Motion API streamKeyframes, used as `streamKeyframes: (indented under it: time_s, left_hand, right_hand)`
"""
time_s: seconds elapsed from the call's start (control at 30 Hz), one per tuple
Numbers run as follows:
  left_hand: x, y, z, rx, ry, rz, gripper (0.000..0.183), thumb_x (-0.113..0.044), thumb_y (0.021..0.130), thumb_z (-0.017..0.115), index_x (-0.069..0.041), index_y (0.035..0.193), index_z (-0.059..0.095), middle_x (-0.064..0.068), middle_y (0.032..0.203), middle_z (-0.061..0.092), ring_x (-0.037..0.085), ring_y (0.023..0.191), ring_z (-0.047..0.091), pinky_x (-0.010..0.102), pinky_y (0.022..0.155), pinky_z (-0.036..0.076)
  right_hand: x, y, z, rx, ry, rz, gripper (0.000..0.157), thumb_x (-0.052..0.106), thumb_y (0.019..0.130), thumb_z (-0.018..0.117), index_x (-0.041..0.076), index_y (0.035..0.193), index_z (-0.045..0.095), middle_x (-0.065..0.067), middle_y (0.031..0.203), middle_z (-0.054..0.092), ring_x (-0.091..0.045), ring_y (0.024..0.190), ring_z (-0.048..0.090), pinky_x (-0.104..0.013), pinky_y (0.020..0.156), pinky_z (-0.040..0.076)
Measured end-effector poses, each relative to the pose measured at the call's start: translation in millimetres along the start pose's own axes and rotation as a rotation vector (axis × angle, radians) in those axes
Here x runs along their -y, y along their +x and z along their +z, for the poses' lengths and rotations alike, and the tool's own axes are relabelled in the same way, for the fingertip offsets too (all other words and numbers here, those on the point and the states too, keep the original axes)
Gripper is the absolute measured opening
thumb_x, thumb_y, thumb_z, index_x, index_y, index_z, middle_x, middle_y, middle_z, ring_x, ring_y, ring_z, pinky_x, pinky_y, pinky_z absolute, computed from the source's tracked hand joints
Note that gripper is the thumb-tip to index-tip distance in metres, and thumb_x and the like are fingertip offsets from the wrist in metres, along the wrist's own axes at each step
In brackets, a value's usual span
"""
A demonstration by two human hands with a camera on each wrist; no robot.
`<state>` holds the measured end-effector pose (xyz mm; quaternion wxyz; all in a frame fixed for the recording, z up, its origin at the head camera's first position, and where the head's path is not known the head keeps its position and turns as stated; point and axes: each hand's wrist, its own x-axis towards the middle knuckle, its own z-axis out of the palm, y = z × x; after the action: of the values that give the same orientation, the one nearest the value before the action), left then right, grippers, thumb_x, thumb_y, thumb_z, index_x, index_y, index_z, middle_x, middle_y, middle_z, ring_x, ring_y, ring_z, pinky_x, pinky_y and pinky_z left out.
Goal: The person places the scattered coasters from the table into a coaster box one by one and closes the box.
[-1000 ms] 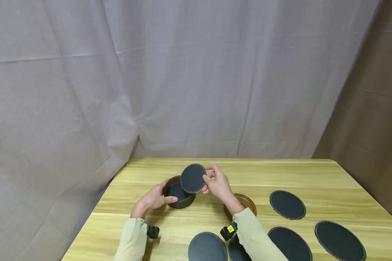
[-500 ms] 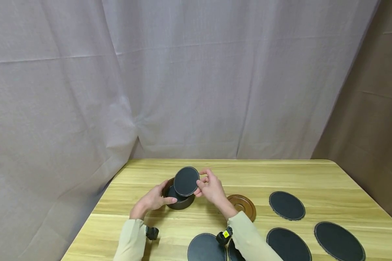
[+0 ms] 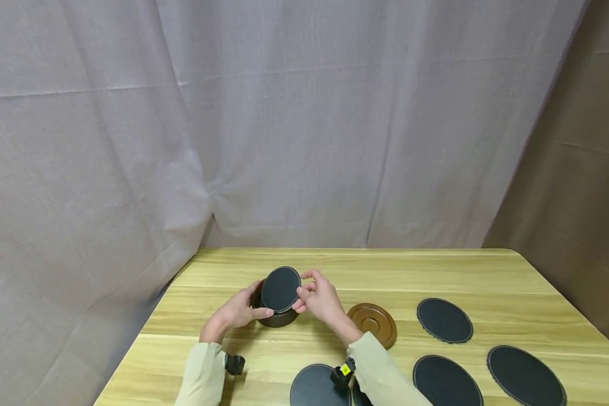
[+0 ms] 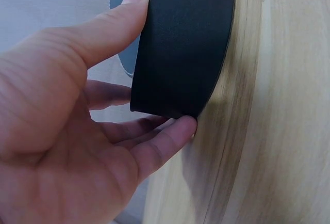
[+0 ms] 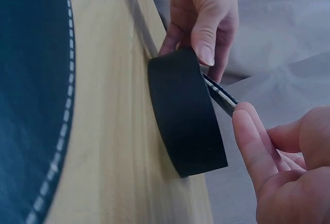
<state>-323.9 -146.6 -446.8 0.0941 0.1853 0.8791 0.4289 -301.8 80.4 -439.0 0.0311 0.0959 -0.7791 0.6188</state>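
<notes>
My left hand (image 3: 237, 309) grips the side of a round dark coaster holder (image 3: 279, 320) on the table, thumb over its near rim and the other fingers around the wall. In the left wrist view the holder's smooth black wall (image 4: 180, 53) stands between thumb and fingers. With thumb and fingers, my right hand (image 3: 322, 298) pinches the right edge of a round black coaster (image 3: 281, 289) with pale edge stitching. That coaster is tilted, its lower edge inside the holder's mouth; the right wrist view shows the coaster (image 5: 220, 97) edge-on at the rim. It hides most of the holder's inside.
A brown round lid (image 3: 374, 325) lies right of the holder, beside my right forearm. Larger black discs lie farther right and nearer: a back one (image 3: 445, 320), a right one (image 3: 526, 375), a front one (image 3: 448, 380) and a near one (image 3: 314, 389). My right sleeve partly covers another.
My right hand has moved left and down, bringing the coaster from above the holder's right side into its mouth. The brown lid is less covered by the arm. My left hand keeps its grip.
</notes>
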Motion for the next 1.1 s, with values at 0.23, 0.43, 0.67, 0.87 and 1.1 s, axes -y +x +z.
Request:
streamKeyframes:
  time_s: [0.23,0.43,0.67,0.87,1.1]
  left_hand:
    - [-0.8,-2.0,-1.0,-0.019,0.024,-0.034,0.093,-0.028,0.085,0.077,0.004,0.154,0.023,0.028,0.151,0.039,0.040,0.139,0.040,0.055,0.114,0.033]
    - [-0.6,-0.9,-1.9,-0.028,0.051,-0.035,0.093,-0.029,0.085,0.078,0.005,0.153,0.025,0.028,0.152,0.038,0.040,0.139,0.040,0.055,0.115,0.032]
    - [-0.7,0.1,-0.3,-0.024,0.053,-0.040,0.090,-0.027,0.086,0.077,0.004,0.153,0.025,0.027,0.152,0.039,0.038,0.140,0.040,0.054,0.115,0.032]
    - [-0.7,3.7,2.0,-0.021,0.048,-0.025,0.090,-0.026,0.086,0.077,0.005,0.153,0.025,0.027,0.151,0.039,0.038,0.139,0.041,0.053,0.115,0.033]
    - [-0.5,1.6,0.6,-0.016,0.048,-0.042,0.091,-0.025,0.086,0.077,0.005,0.153,0.024,0.027,0.151,0.040,0.039,0.139,0.041,0.054,0.114,0.034]
  right_hand:
    - [-3.8,0.0,6.8,0.052,0.010,0.030,0.031,-0.003,0.097,0.053,-0.005,0.128,0.049,-0.019,0.082,0.070,-0.027,0.069,0.073,-0.041,0.066,0.061]
    - [-5.6,1.7,7.0,0.108,-0.047,0.033,0.025,-0.003,0.096,0.053,-0.010,0.120,0.058,-0.016,0.082,0.070,-0.021,0.066,0.073,-0.042,0.065,0.061]
    - [-8.5,-0.8,5.0,0.120,-0.141,0.016,0.015,-0.001,0.095,0.058,-0.010,0.104,0.064,-0.014,0.074,0.067,-0.025,0.059,0.070,-0.040,0.059,0.060]
    - [-5.5,-0.5,-0.9,0.104,-0.177,0.022,0.013,-0.001,0.094,0.058,-0.008,0.103,0.064,-0.015,0.075,0.067,-0.028,0.063,0.070,-0.041,0.060,0.061]
    - [-2.1,-1.6,1.0,0.066,-0.279,0.012,0.014,0.002,0.093,0.060,-0.001,0.105,0.068,-0.011,0.085,0.069,-0.029,0.070,0.070,-0.025,0.051,0.054]
